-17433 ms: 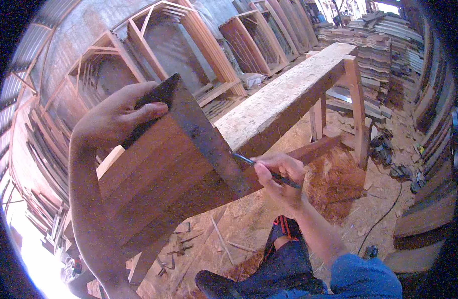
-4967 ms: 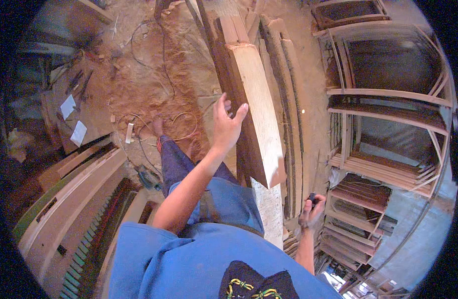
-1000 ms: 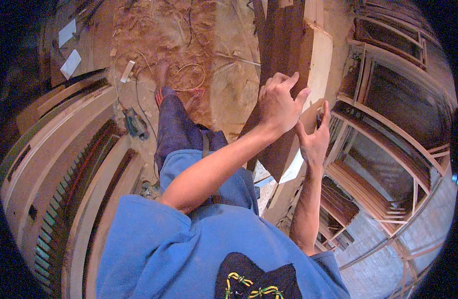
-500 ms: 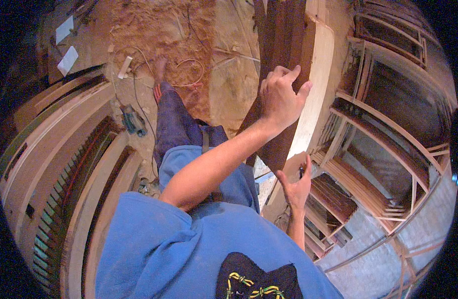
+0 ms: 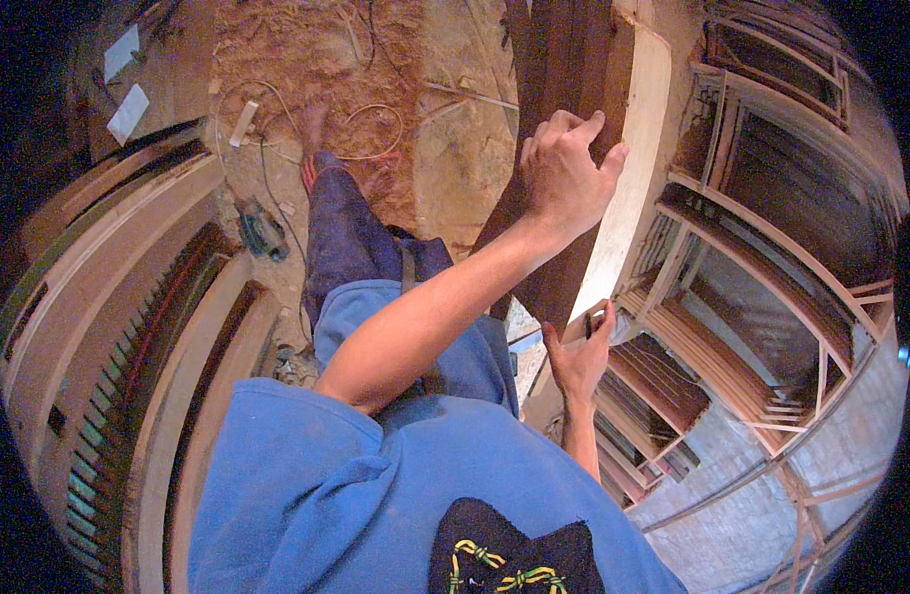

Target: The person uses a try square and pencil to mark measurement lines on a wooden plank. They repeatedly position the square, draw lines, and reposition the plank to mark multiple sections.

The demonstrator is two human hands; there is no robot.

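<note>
My left hand (image 5: 569, 176) reaches across to the right and rests on the dark brown boards (image 5: 574, 59). Its thumb and forefinger are stretched apart, while the other fingers bend down onto the wood. Along the right side of these boards runs a pale wooden plank (image 5: 645, 109). Close to the near end of the boards, my right hand (image 5: 576, 364) is raised with its thumb apart from the fingers. A short dark stick (image 5: 588, 325), like a pencil, sits between its fingers. What kind it is cannot be made out for sure.
Wooden frames (image 5: 762, 267) are stacked along the right. On the left stand long wooden panels (image 5: 168, 287), some slatted. A dark power tool (image 5: 264, 235) with a cord lies on the floor beside my leg. Reddish sawdust (image 5: 306, 49) covers part of the ground, near a small pale block (image 5: 243, 124).
My left hand has shifted slightly to the right along the dark boards. My right hand has moved a little left and turned, with the dark stick still in it.
</note>
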